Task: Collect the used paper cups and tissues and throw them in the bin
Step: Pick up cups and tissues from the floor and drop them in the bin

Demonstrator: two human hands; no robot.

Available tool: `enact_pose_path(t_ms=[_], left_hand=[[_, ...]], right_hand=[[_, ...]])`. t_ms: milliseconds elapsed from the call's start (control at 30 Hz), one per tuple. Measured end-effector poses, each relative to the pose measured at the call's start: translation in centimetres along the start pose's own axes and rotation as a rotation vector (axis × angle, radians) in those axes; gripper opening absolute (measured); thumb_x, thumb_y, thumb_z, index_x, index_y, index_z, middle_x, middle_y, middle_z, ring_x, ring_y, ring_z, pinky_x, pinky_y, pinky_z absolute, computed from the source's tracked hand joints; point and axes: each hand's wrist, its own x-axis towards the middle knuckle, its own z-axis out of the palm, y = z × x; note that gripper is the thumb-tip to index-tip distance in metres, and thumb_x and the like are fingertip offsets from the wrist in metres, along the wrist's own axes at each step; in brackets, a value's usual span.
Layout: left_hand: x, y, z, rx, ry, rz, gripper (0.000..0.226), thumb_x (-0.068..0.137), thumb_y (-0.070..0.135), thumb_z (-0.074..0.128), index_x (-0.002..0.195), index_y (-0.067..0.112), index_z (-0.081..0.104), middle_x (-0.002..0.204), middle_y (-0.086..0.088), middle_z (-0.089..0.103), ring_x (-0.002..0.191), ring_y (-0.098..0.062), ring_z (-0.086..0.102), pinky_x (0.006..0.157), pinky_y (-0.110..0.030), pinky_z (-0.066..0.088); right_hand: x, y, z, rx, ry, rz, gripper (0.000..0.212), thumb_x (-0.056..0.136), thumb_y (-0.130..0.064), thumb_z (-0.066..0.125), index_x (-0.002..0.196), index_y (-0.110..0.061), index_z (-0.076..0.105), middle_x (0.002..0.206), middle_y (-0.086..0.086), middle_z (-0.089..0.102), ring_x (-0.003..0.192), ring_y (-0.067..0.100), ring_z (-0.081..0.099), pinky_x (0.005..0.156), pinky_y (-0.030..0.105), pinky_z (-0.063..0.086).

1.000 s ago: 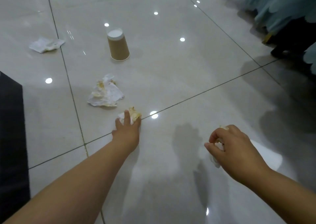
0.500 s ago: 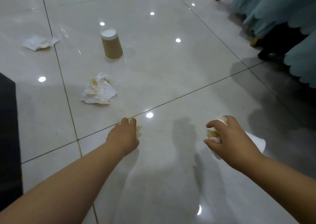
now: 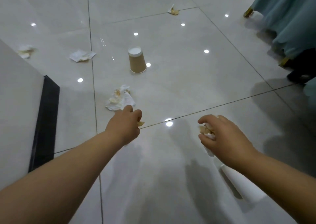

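While the left hand (image 3: 125, 124) is curling round a small tissue scrap (image 3: 141, 123), the right hand (image 3: 224, 136) is clutching a crumpled wad (image 3: 205, 130). Another soiled tissue (image 3: 120, 99) is lying just beyond the left grip, and an upturned paper cup (image 3: 137, 60) is standing farther ahead.

We see a glossy, smooth tiled floor (image 3: 188, 90), a matt brown paper cup (image 3: 137, 61), crumpled soft tissues (image 3: 119, 98) and draped teal cloth (image 3: 289, 18).
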Motion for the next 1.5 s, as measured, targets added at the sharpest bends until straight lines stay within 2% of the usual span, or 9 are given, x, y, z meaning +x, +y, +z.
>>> enact_pose_path(t_ms=[167,433,567,667,900,1033,1167,1333,1500], left_hand=[[1.8,3.9,-2.6,0.036,-0.053,0.042,0.024,0.089,0.015,0.054,0.112,0.017,0.050,0.105,-0.006,0.038,0.089,-0.024,0.047,0.075,-0.037,0.050],[4.3,5.5,-6.2,0.145,-0.097,-0.019,0.023,0.095,0.014,0.042,0.118,0.012,0.046,0.120,-0.012,0.042,0.104,-0.032,0.046,0.090,-0.043,0.046],[5.8,2.7,-4.8,0.161,-0.136,-0.028,0.032,0.094,0.006,0.037,0.123,0.012,0.050,0.122,-0.011,0.050,0.108,-0.031,0.050,0.082,-0.035,0.045],[6.9,-1.1,-2.2,0.168,-0.139,-0.075,0.037,0.094,0.009,0.041,0.129,0.018,0.046,0.125,-0.009,0.047,0.104,-0.029,0.051,0.077,-0.035,0.044],[10.5,-8.1,2.6,0.104,-0.075,-0.079,0.082,0.086,0.015,0.060,0.148,0.034,0.009,0.145,-0.013,0.014,0.114,-0.033,0.039,0.083,-0.041,0.048],[12.3,-9.5,4.3,0.045,-0.163,-0.034,0.095,0.089,0.009,0.055,0.147,0.044,-0.011,0.153,-0.012,-0.019,0.137,-0.041,0.009,0.097,-0.045,0.043],[13.9,-10.4,6.2,-0.004,-0.272,-0.064,0.095,0.092,0.029,0.057,0.141,0.050,-0.022,0.150,-0.004,-0.039,0.138,-0.047,-0.023,0.110,-0.062,0.016],[14.7,-10.6,7.5,-0.026,-0.331,-0.053,0.082,0.092,0.033,0.055,0.151,0.036,-0.003,0.155,-0.003,-0.029,0.143,-0.043,-0.009,0.114,-0.057,0.015],[13.6,-10.0,7.3,-0.007,-0.176,-0.018,0.054,0.089,0.021,0.056,0.139,0.014,0.035,0.150,-0.011,0.017,0.118,-0.040,0.037,0.094,-0.044,0.039]], right_hand=[[-1.2,2.8,-3.6,0.060,0.003,-0.026,0.033,0.089,-0.026,0.062,0.120,-0.031,0.053,0.108,-0.008,0.047,0.094,0.012,0.045,0.068,0.018,0.033],[0.0,2.3,-7.2,0.117,-0.050,-0.020,0.035,0.091,-0.019,0.054,0.116,-0.040,0.043,0.108,-0.012,0.041,0.105,0.009,0.030,0.077,0.024,0.031],[2.4,1.6,-5.4,0.181,-0.075,-0.018,0.040,0.089,-0.015,0.056,0.111,-0.044,0.040,0.104,-0.011,0.045,0.087,0.007,0.049,0.065,0.014,0.037],[4.0,1.2,-2.5,0.255,-0.084,0.109,0.053,0.089,-0.015,0.059,0.128,-0.043,0.038,0.111,-0.014,0.045,0.085,0.001,0.051,0.068,0.013,0.040],[5.1,0.5,3.4,0.222,-0.145,0.332,0.071,0.087,-0.018,0.064,0.145,-0.036,0.027,0.135,-0.007,0.045,0.108,0.011,0.052,0.089,0.022,0.040],[6.2,-0.1,4.5,0.192,-0.142,0.388,0.068,0.086,-0.017,0.064,0.143,-0.033,0.032,0.133,-0.005,0.047,0.100,0.010,0.052,0.085,0.022,0.039],[7.4,-0.6,4.9,0.178,-0.105,0.416,0.066,0.085,-0.015,0.066,0.141,-0.032,0.036,0.124,-0.007,0.048,0.094,0.011,0.053,0.073,0.018,0.040],[7.3,-0.4,5.0,0.174,-0.080,0.449,0.068,0.085,-0.016,0.068,0.141,-0.035,0.034,0.119,-0.011,0.046,0.087,0.005,0.053,0.076,0.022,0.041],[5.7,0.0,4.9,0.160,-0.113,0.463,0.064,0.084,-0.012,0.068,0.139,-0.030,0.040,0.118,-0.009,0.047,0.086,0.006,0.053,0.077,0.020,0.039]])
